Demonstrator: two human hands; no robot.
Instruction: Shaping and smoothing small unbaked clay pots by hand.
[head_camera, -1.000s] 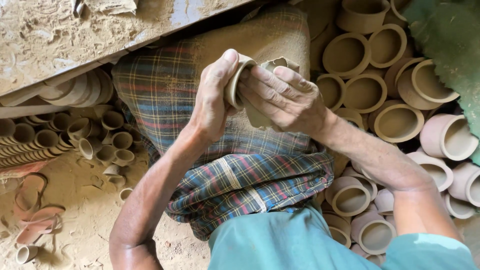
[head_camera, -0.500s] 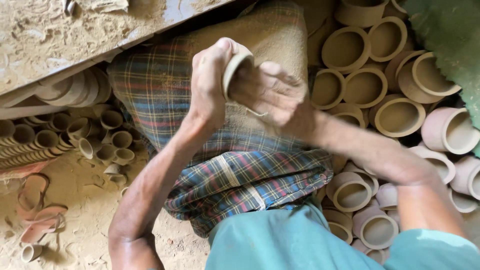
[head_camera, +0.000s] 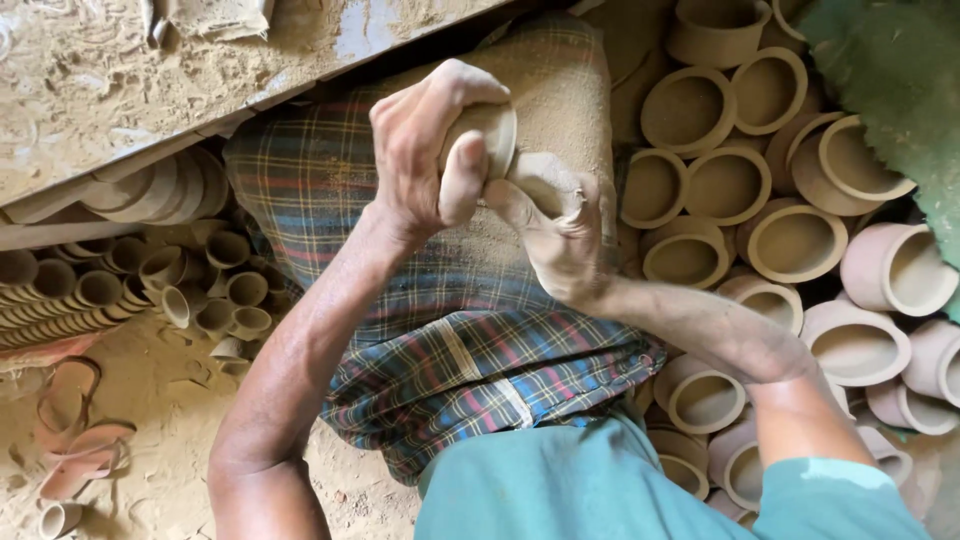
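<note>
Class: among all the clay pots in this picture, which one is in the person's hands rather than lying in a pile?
The small clay pot over the checked cloth: the left hand grips it and the right hand touches it. All others lie untouched.

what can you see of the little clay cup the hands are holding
The small clay cup is a pale tan, dusty, unglazed-looking piece with a rounded rim. It is tilted on its side above the person's lap. The left hand wraps around it, thumb across the front, hiding most of its body. The right hand, coated in clay dust, presses against it from below. Its inside cannot be seen.
</note>
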